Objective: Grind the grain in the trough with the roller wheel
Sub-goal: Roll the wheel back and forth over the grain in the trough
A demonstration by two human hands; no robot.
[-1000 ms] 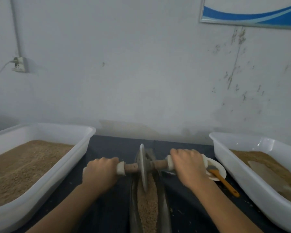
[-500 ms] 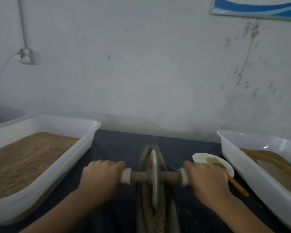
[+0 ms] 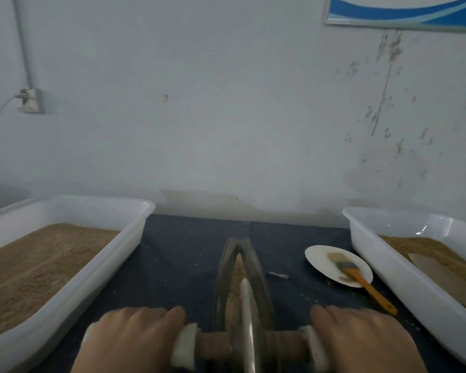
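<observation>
Nearest, the left hand (image 3: pixel 129 343) and right hand (image 3: pixel 366 343) each clench an axle end of the roller wheel (image 3: pixel 246 327), standing upright in the grain (image 3: pixel 237 275) of the trough (image 3: pixel 256 267) on the dark tabletop (image 3: pixel 178 259).

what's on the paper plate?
On the plate: a brush, bristles on it, orange handle overhanging the near rim, plus some brown residue. Whatever lies under the brush is covered.

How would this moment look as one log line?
left hand: gripping axle | right hand: gripping axle | roller wheel: in trough, near end | grain: ahead
</observation>
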